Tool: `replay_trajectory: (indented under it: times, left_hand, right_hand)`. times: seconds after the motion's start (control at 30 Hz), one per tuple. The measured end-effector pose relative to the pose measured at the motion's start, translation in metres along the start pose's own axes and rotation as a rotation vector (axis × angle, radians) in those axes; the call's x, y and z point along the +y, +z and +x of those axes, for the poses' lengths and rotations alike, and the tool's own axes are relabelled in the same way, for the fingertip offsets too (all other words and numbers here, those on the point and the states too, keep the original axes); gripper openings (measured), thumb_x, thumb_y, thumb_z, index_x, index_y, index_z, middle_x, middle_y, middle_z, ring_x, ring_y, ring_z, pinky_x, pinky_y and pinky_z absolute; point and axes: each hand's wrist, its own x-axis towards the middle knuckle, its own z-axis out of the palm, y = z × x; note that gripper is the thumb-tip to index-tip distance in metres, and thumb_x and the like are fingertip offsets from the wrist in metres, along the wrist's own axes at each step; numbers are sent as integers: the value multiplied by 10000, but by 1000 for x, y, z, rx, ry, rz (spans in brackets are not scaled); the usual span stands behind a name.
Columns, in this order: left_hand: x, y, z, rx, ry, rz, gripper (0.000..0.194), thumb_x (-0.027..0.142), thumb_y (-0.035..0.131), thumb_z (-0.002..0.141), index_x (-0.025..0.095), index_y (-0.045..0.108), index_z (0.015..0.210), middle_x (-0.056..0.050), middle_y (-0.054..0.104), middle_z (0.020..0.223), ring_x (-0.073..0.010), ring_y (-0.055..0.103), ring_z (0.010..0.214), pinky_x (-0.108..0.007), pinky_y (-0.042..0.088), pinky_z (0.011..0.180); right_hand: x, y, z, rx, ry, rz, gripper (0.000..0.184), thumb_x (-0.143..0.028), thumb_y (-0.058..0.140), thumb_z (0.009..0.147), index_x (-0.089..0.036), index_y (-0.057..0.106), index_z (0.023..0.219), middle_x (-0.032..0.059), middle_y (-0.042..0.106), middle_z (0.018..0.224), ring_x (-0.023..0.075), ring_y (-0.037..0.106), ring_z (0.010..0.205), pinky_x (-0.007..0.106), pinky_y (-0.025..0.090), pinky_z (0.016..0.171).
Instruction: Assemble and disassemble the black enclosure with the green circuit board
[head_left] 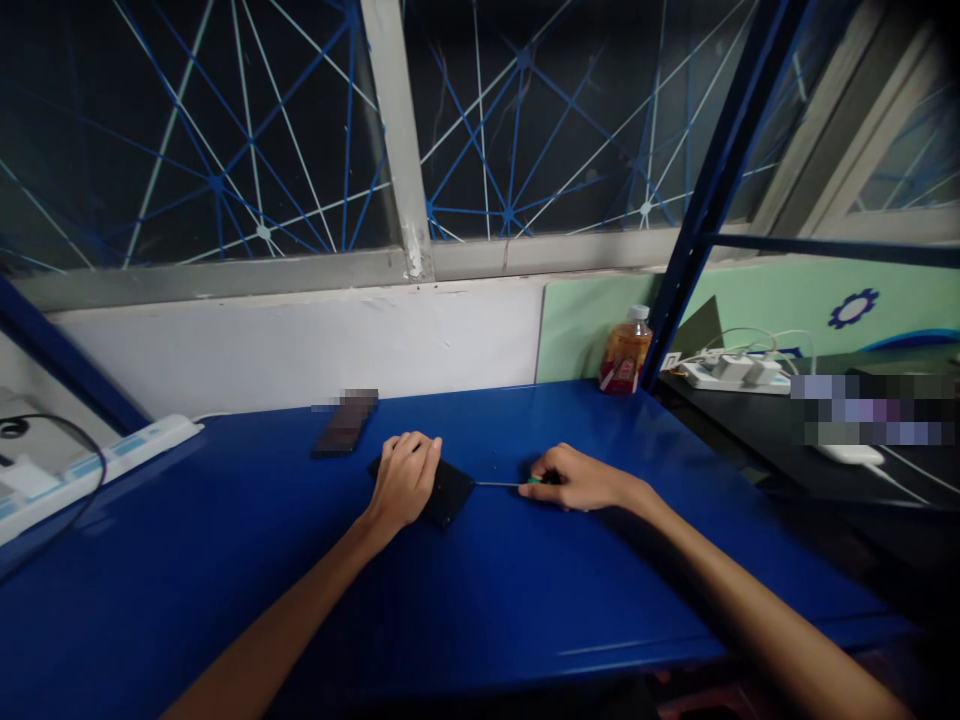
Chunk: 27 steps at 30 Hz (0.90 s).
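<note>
A flat black rectangular object lies on the blue table, and what kind of device it is I cannot tell. My left hand is closed over its left part, hiding much of it. My right hand grips a screwdriver by its handle, of which a bit of green shows between the fingers. The thin metal shaft points left, lying almost level, and its tip meets the right corner of the black object. A few tiny dark specks, too small to name, lie on the table just behind the shaft.
A phone-like dark slab lies at the back of the blue table. A drink bottle stands at the back right corner by a blue post. White power strips sit at the left and on the black table to the right.
</note>
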Motion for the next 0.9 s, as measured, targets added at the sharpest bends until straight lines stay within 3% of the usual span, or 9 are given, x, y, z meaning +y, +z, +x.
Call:
replay_trajectory:
  times: [0.13,0.3,0.5,0.73,0.9]
  left_hand:
    - [3,0,-2,43,-65,32,414,287,256,1005,190,604,802,-41,647,851,-212,569,864,-404,336,887]
    - [6,3,-3,74,-70,76,388,328,324,992,181,616,783,-51,638,835,-217,560,851,-395,353,859]
    - [12,8,-7,89,-73,143,378,372,381,970,179,643,777,-73,608,841,-240,538,883,-406,376,840]
    - [17,8,-11,60,-61,181,394,394,392,961,178,663,773,-85,574,856,-247,518,895,-431,378,859]
    - [17,9,-11,89,-45,152,370,373,406,956,184,658,763,-79,568,841,-245,519,896,-437,379,871]
  right_hand:
    - [2,1,0,-2,25,12,464,-553,483,872,-168,510,615,-35,456,460,79,414,397,219,283,414]
    - [4,2,3,179,-78,-191,427,-537,581,823,-169,547,607,-33,483,525,83,381,488,253,250,504]
    - [1,2,3,274,4,-316,453,-599,540,825,-188,589,641,-23,506,529,100,395,488,271,219,516]
    - [4,-3,0,218,15,-301,428,-472,442,916,-186,613,648,5,576,574,115,457,520,273,243,526]
    - [6,-3,-1,205,13,-268,367,-555,587,809,-194,605,748,-3,605,655,131,512,584,253,279,537]
